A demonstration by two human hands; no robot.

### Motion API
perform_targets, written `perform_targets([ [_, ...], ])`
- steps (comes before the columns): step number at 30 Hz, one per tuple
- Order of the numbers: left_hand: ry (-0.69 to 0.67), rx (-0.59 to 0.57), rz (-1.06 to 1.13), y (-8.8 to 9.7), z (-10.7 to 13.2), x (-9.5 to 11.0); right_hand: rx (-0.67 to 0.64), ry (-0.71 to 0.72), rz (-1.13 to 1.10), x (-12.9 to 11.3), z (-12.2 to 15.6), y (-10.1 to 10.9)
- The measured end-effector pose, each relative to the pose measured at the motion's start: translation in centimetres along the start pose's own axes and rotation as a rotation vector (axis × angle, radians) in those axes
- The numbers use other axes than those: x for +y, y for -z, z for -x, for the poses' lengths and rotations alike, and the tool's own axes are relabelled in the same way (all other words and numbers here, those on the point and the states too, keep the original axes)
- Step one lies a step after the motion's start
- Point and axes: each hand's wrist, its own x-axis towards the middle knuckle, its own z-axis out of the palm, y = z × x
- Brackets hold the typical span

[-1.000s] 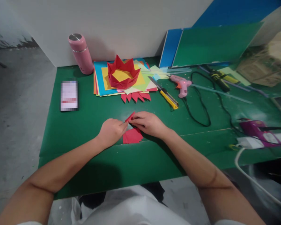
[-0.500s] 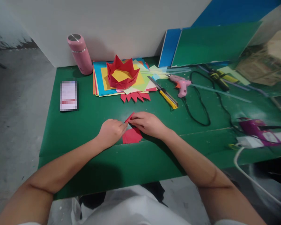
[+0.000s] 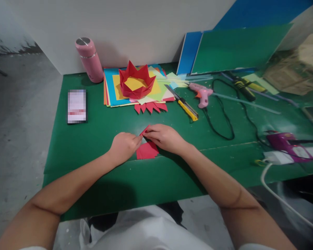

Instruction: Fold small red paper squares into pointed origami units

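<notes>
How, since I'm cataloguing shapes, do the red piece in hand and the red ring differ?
What shows of the piece is far smaller than the ring. The piece is held by the left hand and right hand; the ring rests on coloured sheets. The ring has several raised points; the piece, partly hidden, shows a narrow strip. Both are red.

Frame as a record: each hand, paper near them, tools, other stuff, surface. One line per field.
left_hand: left hand, fingers closed on small folded red paper
right_hand: right hand, fingers pinching the same piece
nearer_edge: red paper squares, just below the hands
beyond_hands: red pointed pieces; coloured sheets with red folded-paper ring on top
tools: yellow utility knife, pink glue gun, both lying down
other: pink bottle, upright
surface: green tabletop
</notes>
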Motion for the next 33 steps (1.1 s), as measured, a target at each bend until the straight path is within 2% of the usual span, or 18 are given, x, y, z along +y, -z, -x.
perform_targets([
  [5,0.072,-0.065,0.052,0.3,-0.2,0.0,0.008,0.019,0.019,0.1,0.2,0.1],
  [15,0.075,-0.092,0.071,0.8,-0.2,-0.2,0.006,0.104,0.025,0.0,0.1,0.2],
  [23,0.073,-0.079,0.033,0.8,-0.4,-0.3,0.006,0.111,0.039,0.4,0.1,1.0],
  [33,0.038,-0.041,-0.003,0.7,-0.4,-0.2,0.021,0.118,0.002,1.1,0.6,0.6],
])
